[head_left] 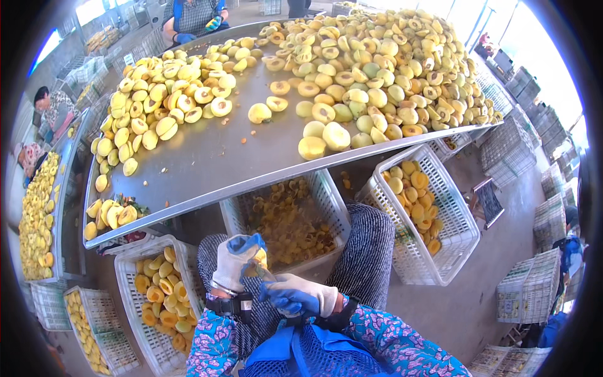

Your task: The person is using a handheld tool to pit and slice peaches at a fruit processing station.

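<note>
In the head view, a peach half is pinched in the gloved left hand above the lap, fingers curled shut round it, while a small blade-like tool is gripped in the closed gloved right hand and set against the fruit. The hands are held just over the middle white crate of peeled scraps, flanked by a left crate and right crate of yellow halves. A steel table heaped with peaches is seen beyond; another gloved person is seen at its far edge.
</note>
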A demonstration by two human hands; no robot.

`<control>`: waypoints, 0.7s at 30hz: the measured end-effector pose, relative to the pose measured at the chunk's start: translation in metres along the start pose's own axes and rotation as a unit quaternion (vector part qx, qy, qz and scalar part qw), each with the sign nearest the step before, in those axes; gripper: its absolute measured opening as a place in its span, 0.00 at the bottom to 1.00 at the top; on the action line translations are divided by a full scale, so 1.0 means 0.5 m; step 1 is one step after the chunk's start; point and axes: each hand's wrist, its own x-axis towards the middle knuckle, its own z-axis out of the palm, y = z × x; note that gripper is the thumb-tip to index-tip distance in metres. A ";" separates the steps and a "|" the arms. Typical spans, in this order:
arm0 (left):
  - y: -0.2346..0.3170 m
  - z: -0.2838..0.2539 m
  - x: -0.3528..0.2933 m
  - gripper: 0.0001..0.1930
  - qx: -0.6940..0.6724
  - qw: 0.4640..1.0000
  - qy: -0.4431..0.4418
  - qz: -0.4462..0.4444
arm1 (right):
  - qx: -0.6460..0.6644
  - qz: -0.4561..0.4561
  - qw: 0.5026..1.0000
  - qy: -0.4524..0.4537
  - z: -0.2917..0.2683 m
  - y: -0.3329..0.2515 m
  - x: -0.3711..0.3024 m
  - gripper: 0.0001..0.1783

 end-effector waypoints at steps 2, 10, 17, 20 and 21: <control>0.006 0.008 0.004 0.10 -0.013 1.000 0.006 0.020 | -0.010 -0.011 1.000 0.017 -0.003 -0.004 0.000 0.09; -0.025 -0.006 -0.018 0.15 -0.187 0.982 -0.034 0.017 | -0.423 -0.106 0.882 0.176 -0.001 0.025 0.052 0.12; -0.017 0.007 -0.001 0.14 -0.058 0.997 0.004 -0.052 | 0.092 0.050 0.987 -0.119 -0.065 0.030 0.054 0.13; -0.032 -0.010 0.003 0.16 -0.169 0.983 -0.025 -0.063 | -0.270 -0.090 0.945 0.163 -0.002 0.010 0.046 0.12; -0.041 -0.014 0.002 0.17 -0.285 0.955 -0.055 -0.055 | -0.272 -0.092 0.944 0.163 0.000 0.006 0.041 0.12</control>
